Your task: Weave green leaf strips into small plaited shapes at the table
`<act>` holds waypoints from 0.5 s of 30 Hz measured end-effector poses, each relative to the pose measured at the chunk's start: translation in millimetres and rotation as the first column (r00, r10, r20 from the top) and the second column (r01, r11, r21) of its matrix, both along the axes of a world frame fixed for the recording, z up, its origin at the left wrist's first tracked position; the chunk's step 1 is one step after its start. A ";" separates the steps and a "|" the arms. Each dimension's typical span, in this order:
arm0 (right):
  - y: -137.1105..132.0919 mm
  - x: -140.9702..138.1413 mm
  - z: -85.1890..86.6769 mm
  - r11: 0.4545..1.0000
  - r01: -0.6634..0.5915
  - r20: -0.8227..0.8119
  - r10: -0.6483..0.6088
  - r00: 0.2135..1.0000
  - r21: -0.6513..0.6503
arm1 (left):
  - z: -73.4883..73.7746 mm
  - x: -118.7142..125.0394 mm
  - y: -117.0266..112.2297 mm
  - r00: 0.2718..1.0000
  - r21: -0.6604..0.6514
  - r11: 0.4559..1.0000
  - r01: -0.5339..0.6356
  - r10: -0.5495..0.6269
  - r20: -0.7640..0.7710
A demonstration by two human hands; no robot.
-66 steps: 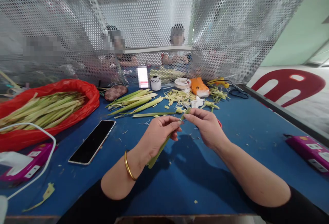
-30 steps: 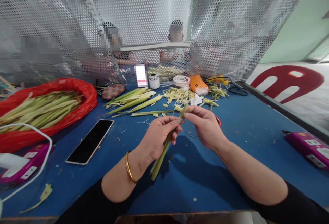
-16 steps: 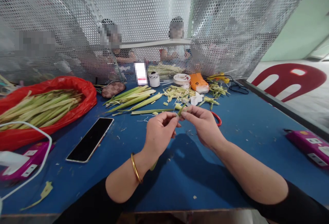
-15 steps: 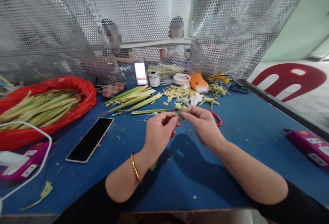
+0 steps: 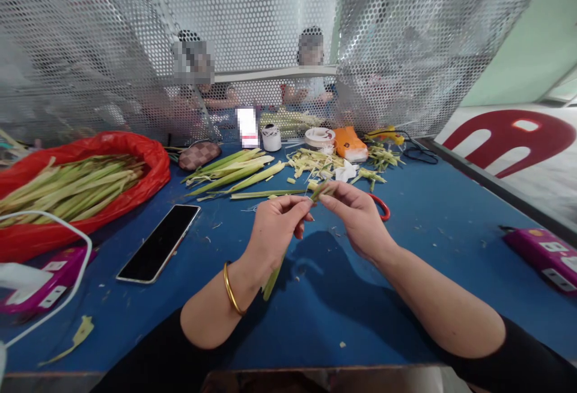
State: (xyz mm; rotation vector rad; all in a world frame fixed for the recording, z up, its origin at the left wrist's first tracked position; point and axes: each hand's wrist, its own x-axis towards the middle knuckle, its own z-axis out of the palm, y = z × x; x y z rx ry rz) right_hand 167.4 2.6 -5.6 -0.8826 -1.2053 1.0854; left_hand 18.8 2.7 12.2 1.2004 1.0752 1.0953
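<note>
Close together over the blue table (image 5: 387,297), my two hands pinch one green corn husk strip (image 5: 273,283). My left hand (image 5: 277,231) is closed on it, and the strip's long end hangs down below the palm. At the fingertips my right hand (image 5: 358,216) grips the short upper end. A thin pale thread seems to run by the left fingertips. Red-handled scissors (image 5: 382,207) lie partly hidden behind my right hand. Beyond the hands are long husk leaves (image 5: 234,173) and a heap of trimmed husk bits (image 5: 311,163).
A red plastic bag (image 5: 155,161) full of husk strips lies left, near a phone (image 5: 157,244) and a purple power strip (image 5: 49,279). At the back stand a tape roll (image 5: 320,137), an orange tissue pack (image 5: 350,143) and a perforated screen (image 5: 256,14); two people sit behind it.
My left hand has shifted slightly left, and more of the strip's hanging end shows below it. The right hand has stayed nearly in place, still pinching the upper end.
</note>
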 end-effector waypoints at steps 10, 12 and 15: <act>3.3 -3.3 -5.4 0.977 -0.209 0.176 0.211 0.962 -0.027 | 5.2 -4.3 -0.6 0.991 -0.085 0.994 0.074 -0.063 0.121; 2.8 -4.4 -5.7 0.987 -0.161 0.245 0.160 0.956 -0.015 | 5.2 -5.4 0.8 0.991 -0.084 0.995 0.056 -0.045 0.123; 0.1 -6.0 -5.1 0.984 -0.164 0.220 0.177 0.959 -0.075 | 4.8 -6.8 3.0 0.991 -0.092 0.995 0.036 -0.023 0.134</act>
